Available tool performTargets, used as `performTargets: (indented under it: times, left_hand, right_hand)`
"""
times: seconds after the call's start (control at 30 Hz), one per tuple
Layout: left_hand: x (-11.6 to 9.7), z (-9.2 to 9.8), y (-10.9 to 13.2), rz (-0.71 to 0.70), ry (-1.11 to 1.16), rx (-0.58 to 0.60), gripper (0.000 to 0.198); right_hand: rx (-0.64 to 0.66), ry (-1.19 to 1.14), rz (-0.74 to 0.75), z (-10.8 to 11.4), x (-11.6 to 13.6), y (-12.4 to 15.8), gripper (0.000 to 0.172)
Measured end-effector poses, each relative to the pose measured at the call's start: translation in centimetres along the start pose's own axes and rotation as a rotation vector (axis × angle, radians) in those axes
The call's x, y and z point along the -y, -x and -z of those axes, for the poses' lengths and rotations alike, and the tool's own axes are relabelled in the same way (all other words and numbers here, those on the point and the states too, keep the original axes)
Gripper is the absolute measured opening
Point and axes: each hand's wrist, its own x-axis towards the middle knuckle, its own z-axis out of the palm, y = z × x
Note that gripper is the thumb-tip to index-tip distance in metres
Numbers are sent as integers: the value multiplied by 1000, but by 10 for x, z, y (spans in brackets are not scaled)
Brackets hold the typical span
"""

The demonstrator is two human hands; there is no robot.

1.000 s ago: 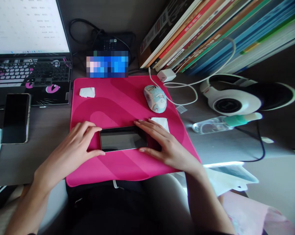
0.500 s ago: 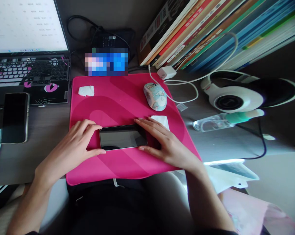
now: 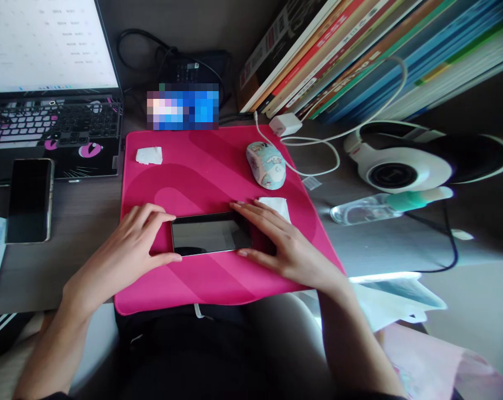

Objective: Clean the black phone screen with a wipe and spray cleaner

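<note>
A dark-screened smartphone (image 3: 209, 234) lies lengthwise on the pink desk mat (image 3: 172, 283), its screen facing up with a grey reflection. My left hand (image 3: 128, 244) grips its left end, thumb at the near corner and fingers at the far corner. Around the right end is my right hand (image 3: 282, 241), with fingers along the far edge and thumb at the near edge. Partly behind the right fingers lies a folded white tissue (image 3: 278, 207). A patterned light-blue mouse (image 3: 265, 165) sits farther back on the mat, and a small white wipe (image 3: 149, 155) lies at its far left.
An open laptop (image 3: 90, 116) stands at the left, with a second phone (image 3: 30, 200) in front. Books (image 3: 318, 55) line the back right. A white charger (image 3: 285, 124) with cable, headphones (image 3: 395, 166) and a clear bottle (image 3: 362, 209) with a green collar lie at the right.
The whole view has shifted very slightly. Both hands keep the same hold on the smartphone, which stays in place on the mat.
</note>
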Motion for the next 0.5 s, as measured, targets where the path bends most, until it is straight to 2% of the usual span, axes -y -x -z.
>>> performTargets:
  times: [0.5]
  left_hand:
    - [-1,-1,0,5,8,-10,55]
  right_hand:
    - [4,-3,0,0,0,0,83]
